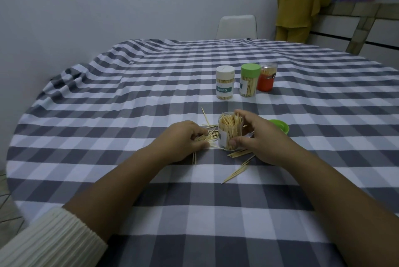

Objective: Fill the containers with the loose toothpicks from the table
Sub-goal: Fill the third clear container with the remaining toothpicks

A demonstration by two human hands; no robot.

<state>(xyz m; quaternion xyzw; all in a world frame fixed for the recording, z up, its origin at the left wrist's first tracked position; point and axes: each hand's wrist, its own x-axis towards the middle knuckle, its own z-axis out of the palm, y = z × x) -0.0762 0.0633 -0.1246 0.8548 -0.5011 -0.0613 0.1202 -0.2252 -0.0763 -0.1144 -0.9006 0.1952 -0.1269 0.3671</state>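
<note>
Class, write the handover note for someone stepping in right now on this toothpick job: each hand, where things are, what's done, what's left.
Left hand: gathering a bunch of loose toothpicks on the cloth, just left of the open jar.
Right hand: gripping the open jar to steady it upright.
Open jar: nearly full, lid off; green lid lies behind the right hand.
Done: three jars stand closed farther back, white-lidded jar, green-lidded jar, red jar.
Left: put the bunch in, collect the strays in front of the jar and behind it, then cap it.
</note>
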